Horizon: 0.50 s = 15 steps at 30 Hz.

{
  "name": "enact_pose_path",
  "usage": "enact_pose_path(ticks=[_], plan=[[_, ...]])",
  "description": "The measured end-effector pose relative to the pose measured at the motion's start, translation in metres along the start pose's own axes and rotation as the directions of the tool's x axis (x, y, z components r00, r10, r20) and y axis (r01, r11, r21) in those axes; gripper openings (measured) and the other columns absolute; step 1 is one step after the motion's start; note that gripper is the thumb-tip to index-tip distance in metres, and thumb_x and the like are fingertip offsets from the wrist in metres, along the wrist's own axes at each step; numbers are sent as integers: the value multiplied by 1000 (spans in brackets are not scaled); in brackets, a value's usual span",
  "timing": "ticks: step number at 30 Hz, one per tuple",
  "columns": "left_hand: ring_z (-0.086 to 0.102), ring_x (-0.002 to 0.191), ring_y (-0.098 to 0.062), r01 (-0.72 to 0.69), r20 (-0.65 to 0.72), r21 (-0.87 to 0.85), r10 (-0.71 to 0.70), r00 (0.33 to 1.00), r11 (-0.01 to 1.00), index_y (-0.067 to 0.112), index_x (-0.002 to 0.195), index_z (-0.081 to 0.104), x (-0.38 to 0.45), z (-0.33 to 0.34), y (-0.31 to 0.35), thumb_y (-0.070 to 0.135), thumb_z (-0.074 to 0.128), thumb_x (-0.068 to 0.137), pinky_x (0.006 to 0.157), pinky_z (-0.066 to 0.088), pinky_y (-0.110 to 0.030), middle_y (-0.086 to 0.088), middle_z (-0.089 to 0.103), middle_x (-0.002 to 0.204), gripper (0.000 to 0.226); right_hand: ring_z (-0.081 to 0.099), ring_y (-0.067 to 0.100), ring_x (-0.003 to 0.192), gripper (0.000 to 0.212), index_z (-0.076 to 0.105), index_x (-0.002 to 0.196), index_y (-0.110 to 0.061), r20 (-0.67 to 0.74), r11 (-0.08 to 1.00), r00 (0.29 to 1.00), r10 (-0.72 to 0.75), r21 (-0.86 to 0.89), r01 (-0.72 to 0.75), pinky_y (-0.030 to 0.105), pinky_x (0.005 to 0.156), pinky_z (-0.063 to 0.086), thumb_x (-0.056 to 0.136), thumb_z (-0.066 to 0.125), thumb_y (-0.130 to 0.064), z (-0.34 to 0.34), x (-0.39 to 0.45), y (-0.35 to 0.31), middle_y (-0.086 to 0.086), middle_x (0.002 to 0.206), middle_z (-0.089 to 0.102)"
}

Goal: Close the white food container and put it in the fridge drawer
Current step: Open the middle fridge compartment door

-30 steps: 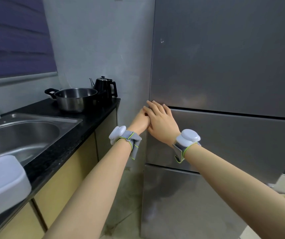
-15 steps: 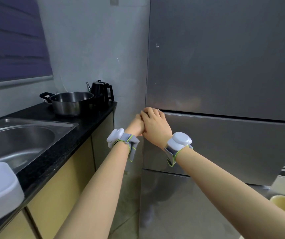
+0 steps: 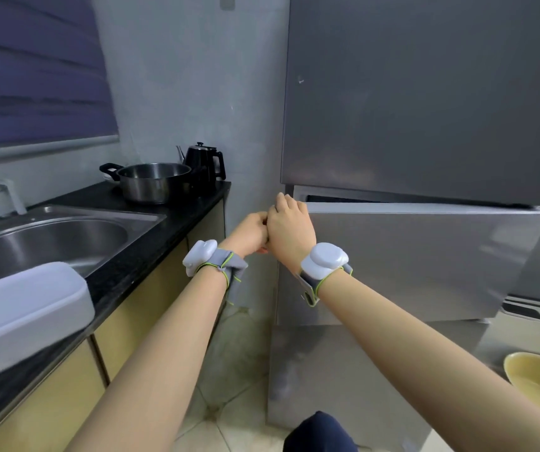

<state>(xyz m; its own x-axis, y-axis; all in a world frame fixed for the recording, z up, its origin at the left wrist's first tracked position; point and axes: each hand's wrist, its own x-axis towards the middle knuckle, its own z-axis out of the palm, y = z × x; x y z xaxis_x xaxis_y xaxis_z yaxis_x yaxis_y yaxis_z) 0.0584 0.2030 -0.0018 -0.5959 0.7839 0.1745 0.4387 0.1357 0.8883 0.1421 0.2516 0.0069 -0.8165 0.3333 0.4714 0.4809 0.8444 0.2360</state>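
Right hand [image 3: 289, 228] hooked over the top left corner of the fridge drawer [image 3: 409, 262], drawer front pulled out. Left hand [image 3: 251, 233] curled shut, pressed against the right. White food container [image 3: 23, 308], lid on, near left on the black counter [image 3: 125, 269]. No readable writing anywhere.

Black speckled stone countertop [image 3: 125, 272] on pale yellow cabinet fronts [image 3: 151, 308], running from 7 o'clock toward 11 o'clock. Set into it, a stainless-steel sink basin [image 3: 43, 243]. At the near edge (8 o'clock), a white rounded-rectangular food container with its lid on [image 3: 23, 308], partly overhanging the basin rim. At the far end, a steel cooking pot with black handles [image 3: 154, 181], just beside a black electric kettle [image 3: 205, 164] at its 3 o'clock.
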Motion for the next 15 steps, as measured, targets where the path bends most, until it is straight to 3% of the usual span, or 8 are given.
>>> enact_pose_path(ticks=[2, 5, 8, 11, 13, 15], plan=[[45, 53, -20, 24, 3, -19, -24, 1000, 1000, 5, 88, 54, -14, 0, 5, -12, 35, 87, 38, 47, -21, -8, 49, 66, 25, 44, 33, 122, 36, 59, 114, -4, -3, 999, 1000, 3, -46, -3, 38, 98, 33, 86, 54, -27, -11, -13, -3, 21, 136, 46], [54, 66, -25, 75, 89, -69, -69, 994, 995, 0, 115, 54, -42, -3, 12, -8, 35, 89, 50, 53, -30, -10, 57, 82, 33, 51, 27, 103, 24, 65, 102, -16, -25, 987, 1000, -9, -159, 5, 34, 84, 33, 88, 49, -28, -32, -34, -12, 10, 114, 62], [68, 73, -21, 133, 310, -179, -72, 948, 975, 3, 101, 62, -75, -19, 20, 3, 39, 93, 60, 58, -31, -10, 72, 84, 24, 57, 21, 85, 23, 66, 92, -25, -22, 966, 1000, -8, -259, 2, 32, 75, 33, 88, 44, -21, -60, -45, -29, -3, 95, 70], [70, 74, -22, 123, 362, -225, -34, 932, 967, 7, 94, 64, -97, -40, 32, 5, 33, 96, 71, 59, -37, -8, 73, 84, 31, 66, 23, 96, 19, 65, 91, -24, 44, 993, 998, 33, -118, -27, 33, 80, 32, 81, 51, -16, -84, -41, -44, -2, 102, 70], [71, 75, -20, 104, 359, -151, -43, 933, 983, 13, 95, 64, -108, -54, 36, 8, 30, 97, 84, 52, -42, -5, 73, 88, 34, 62, 23, 103, 13, 61, 86, -24, 90, 996, 996, 19, -93, -10, 35, 83, 29, 76, 57, -18, -93, -38, -56, -1, 107, 68], [73, 68, -14, 112, 337, -100, -72, 939, 989, 16, 93, 63, -118, -69, 33, 10, 27, 98, 86, 50, -41, 1, 75, 81, 37, 56, 24, 109, 20, 62, 93, -25, 109, 996, 994, -8, -87, 18, 39, 85, 28, 75, 55, -22, -96, -34, -70, 1, 111, 65]])
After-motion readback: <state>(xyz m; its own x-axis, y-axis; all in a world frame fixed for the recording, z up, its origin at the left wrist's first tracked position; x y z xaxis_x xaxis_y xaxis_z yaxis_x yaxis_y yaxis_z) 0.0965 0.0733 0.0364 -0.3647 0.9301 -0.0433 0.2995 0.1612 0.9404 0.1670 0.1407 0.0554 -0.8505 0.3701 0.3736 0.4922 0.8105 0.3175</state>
